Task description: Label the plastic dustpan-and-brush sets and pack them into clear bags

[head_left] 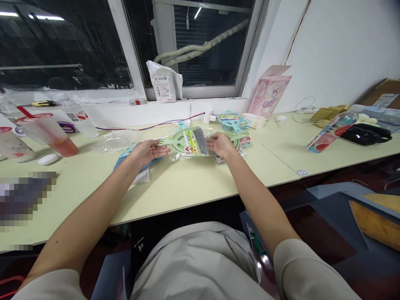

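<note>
A green mini dustpan-and-brush set [178, 143] in a clear wrapper, with a yellow-green label and grey bristles, is held just above the table [193, 183]. My left hand [146, 153] pinches its handle end between thumb and fingers. At the bristle end, my right hand [220, 145] grips the wrapper's edge. Beneath my left hand lies a blue brush [122, 157] with white bristles, partly covered. More wrapped sets in green and pink [244, 141] rest behind my right hand. Farther back sits a light-blue set [233, 121].
Cups with red drink [51, 135] stand at the left by a crumpled clear wrapper [114, 141]. A pink box [270, 91] leans by the wall. To the right are a bottle [331, 131] and a black case [365, 134]. A chair [331, 208] stands at right.
</note>
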The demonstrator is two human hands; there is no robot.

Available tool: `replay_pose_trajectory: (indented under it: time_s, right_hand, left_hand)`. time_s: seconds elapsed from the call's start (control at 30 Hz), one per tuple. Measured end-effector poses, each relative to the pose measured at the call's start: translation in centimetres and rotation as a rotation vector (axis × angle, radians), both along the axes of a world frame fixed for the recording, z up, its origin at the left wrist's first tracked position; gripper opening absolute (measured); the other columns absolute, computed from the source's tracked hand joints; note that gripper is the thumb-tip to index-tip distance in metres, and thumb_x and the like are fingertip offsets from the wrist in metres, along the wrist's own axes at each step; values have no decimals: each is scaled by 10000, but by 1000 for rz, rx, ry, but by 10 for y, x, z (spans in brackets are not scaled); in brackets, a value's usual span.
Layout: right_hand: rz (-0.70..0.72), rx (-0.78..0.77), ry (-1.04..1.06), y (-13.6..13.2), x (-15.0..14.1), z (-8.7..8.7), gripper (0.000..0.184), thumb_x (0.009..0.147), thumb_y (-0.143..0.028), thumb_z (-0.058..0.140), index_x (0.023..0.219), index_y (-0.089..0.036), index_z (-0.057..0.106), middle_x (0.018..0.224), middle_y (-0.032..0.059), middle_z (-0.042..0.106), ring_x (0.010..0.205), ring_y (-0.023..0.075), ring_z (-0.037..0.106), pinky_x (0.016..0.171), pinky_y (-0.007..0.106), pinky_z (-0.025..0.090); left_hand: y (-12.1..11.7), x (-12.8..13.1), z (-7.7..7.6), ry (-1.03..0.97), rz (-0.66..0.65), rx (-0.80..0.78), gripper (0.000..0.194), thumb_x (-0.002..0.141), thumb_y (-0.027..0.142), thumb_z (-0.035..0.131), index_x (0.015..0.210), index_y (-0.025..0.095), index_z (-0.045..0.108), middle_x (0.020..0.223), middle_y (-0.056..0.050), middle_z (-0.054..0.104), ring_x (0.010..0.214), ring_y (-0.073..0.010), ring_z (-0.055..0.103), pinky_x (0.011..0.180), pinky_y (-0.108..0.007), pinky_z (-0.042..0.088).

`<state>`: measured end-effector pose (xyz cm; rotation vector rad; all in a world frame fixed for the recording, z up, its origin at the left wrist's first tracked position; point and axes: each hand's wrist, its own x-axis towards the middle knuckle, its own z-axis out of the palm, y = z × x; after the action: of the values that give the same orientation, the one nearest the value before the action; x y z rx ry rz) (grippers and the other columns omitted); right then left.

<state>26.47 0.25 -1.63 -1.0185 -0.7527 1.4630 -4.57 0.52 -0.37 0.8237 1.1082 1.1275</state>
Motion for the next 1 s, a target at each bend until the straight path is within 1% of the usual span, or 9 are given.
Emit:
replay_pose_trajectory:
  time_s: [0.1,0.2,0.3,0.4,0.57,0.7,0.83,0.93,1.0]
  right_hand:
    - [-18,-14,66,-3,-1,3,136,733,-139,493,740,-235,397,672,57,643,498,153,532,493,274,492]
    - [-1,5,56,-6,-3,5,111,757,-151,510,779,-227,433,683,55,651,502,156,548,495,279,512]
    - [-47,60,-47,-9,-5,6,101,816,-195,558,859,-224,472,721,43,669,523,161,586,484,278,519]
    - [-108,135,-165,-11,-7,4,208,802,-194,641,932,-234,484,746,12,674,536,157,607,473,272,522]
    - [37,166,-219,-13,-5,3,368,709,-108,681,1013,-228,514,728,-20,652,593,174,650,524,309,579]
    - [39,141,-229,-12,-1,3,427,709,-101,682,1075,-233,506,730,-34,640,576,165,632,527,321,585]
    - [37,145,-251,-9,0,0,451,724,-140,729,1095,-234,489,790,-13,655,614,166,635,546,313,578]
    - [-52,179,-314,-5,0,-4,491,728,-177,757,1112,-247,459,876,6,659,732,192,671,623,335,595]
    - [-242,302,-438,-6,1,-4,407,759,-209,732,1062,-255,465,960,27,648,850,210,680,707,357,602]
  left_hand:
    - [-1,0,1,3,1,2,165,951,101,551,1090,51,625,922,-244,761,831,-328,798,761,-422,670]
    - [-1,-1,2,7,2,19,164,965,105,538,1085,44,631,934,-252,765,831,-318,799,768,-412,669]
    - [0,-2,2,8,-1,43,164,969,104,538,1079,34,637,941,-267,766,847,-317,801,778,-406,669]
    - [0,-3,1,12,-4,48,157,964,103,554,1066,29,646,925,-268,768,844,-314,802,775,-398,672]
    - [-2,0,0,48,-13,70,158,954,102,568,1056,19,657,887,-265,769,840,-317,803,768,-393,676]
    - [-2,0,-3,63,-35,91,164,941,110,581,1056,18,655,903,-283,768,852,-330,803,784,-413,676]
    - [1,-1,-5,58,-53,101,154,926,117,608,1037,21,652,934,-308,762,870,-347,802,789,-422,674]
    - [2,-3,-7,63,-60,114,153,919,130,625,1026,27,658,944,-309,763,880,-351,801,795,-425,675]
    - [3,-3,-8,69,-61,122,151,917,138,624,1014,29,662,940,-308,763,879,-353,801,794,-429,677]
